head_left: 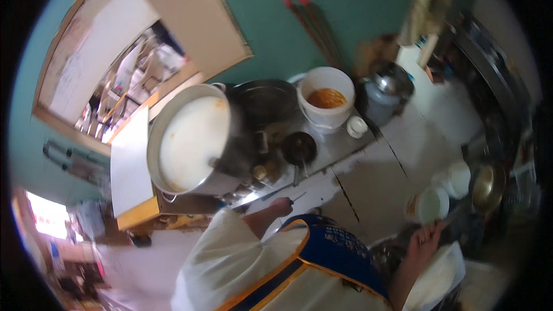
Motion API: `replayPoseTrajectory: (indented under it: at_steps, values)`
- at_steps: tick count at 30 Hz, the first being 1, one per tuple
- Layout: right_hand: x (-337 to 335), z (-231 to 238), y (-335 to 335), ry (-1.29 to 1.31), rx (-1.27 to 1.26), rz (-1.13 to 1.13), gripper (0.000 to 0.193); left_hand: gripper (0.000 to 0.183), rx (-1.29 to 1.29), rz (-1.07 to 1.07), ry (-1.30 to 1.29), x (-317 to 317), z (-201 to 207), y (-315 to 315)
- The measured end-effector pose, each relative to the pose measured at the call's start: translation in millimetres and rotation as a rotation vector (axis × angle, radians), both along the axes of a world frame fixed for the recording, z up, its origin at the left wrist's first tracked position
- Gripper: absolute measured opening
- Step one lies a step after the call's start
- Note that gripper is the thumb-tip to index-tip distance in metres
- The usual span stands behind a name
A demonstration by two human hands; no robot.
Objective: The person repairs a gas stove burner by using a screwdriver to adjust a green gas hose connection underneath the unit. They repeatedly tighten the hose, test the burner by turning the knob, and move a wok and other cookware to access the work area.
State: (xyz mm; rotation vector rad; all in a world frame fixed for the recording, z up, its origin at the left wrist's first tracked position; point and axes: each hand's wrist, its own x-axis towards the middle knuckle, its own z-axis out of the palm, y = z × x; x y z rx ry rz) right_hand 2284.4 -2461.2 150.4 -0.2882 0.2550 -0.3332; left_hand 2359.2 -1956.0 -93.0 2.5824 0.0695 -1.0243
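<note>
Nearest, at the lower edge: the person's pale shirt and blue apron with orange trim (334,253). Right hand (425,236), near right, closed around a thin handle; what the handle belongs to is blurred, though a brass-coloured ladle bowl (488,187) lies just beyond it on the right. A small white bowl (433,204) sits just left of that hand, with a second white cup (458,178) behind it, close to the counter's right edge. Left hand (280,206), near centre, rests at the near edge of the steel stove top, fingers curled; cannot tell whether it grips anything, but a thin dark utensil (299,197) lies just beside it. Between the hands, a bare stretch of pale tiled counter (374,178) with dark seams. Farther, on the stove: a small dark pan (299,148), a large steel pot (193,138) of whitish liquid on the left overhanging a white board (131,161), and a dark wok (262,101) behind. Far centre: white bucket (325,101) of orange paste, small white lid (356,126) beside it, metal kettle (383,95) to the right. Teal wall (276,17) closes the far side.
</note>
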Motion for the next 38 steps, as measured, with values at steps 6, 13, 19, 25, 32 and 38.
replayPoseTrajectory:
  at_steps: [6,13,19,25,32,38]
  values:
    - [1,5,-8,0.320,-0.160,0.032,0.012,0.025,0.033,-0.191,-0.087,-1,-2,-49]
    - [0,-3,5,0.293,-0.052,-0.043,0.009,0.032,0.003,-0.345,-0.228,-5,-54,4]
    - [-3,-14,13,0.215,-0.056,-0.066,0.013,0.029,0.131,-0.416,-0.001,43,-58,19]
    - [-2,-26,18,0.193,0.072,-0.182,0.016,0.028,0.008,-0.332,-0.018,111,-22,-41]
    - [23,-31,32,0.035,0.009,-0.042,0.023,0.031,-0.428,-0.509,-0.151,130,132,-174]
    - [37,-35,40,0.029,-0.049,-0.016,0.023,0.053,-0.229,-0.545,0.036,135,28,-106]
